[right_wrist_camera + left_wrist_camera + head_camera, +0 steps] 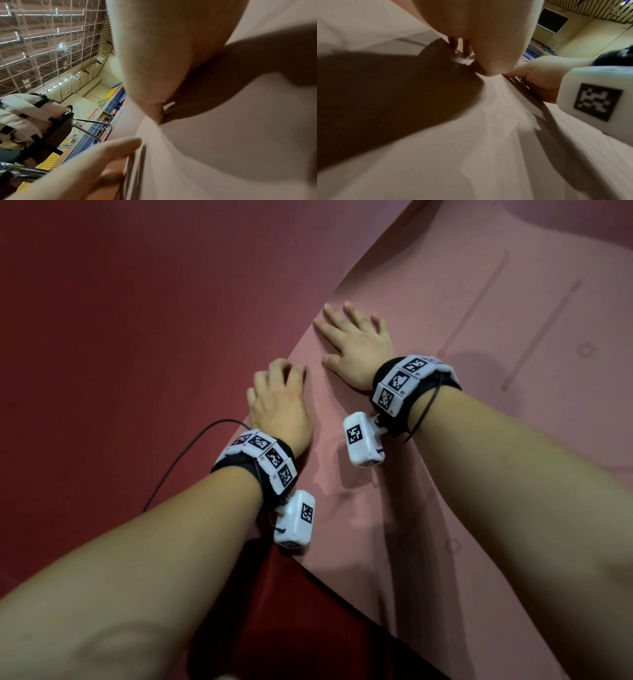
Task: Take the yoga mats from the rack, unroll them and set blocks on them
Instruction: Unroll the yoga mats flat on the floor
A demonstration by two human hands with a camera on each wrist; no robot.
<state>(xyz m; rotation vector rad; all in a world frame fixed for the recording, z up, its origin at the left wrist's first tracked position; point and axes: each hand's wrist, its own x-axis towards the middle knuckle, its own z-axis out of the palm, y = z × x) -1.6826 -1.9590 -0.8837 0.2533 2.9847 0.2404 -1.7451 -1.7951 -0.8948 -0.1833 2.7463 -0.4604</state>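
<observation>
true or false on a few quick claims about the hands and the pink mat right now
1. Both hands lie on the pink mat. True: the left hand sits near its edge, the right hand further onto it.
2. The right hand is closed into a fist. False: its fingers are spread flat on the mat.
3. A yoga block stands on the mat between the hands. False: no block shows in any view.
4. The mat lies over a darker red floor. True.
5. Each wrist wears a band of black-and-white markers. True: one shows on the left wrist band and one on the right wrist band.
6. The mat is still rolled up. False: the part in view is opened out.
</observation>
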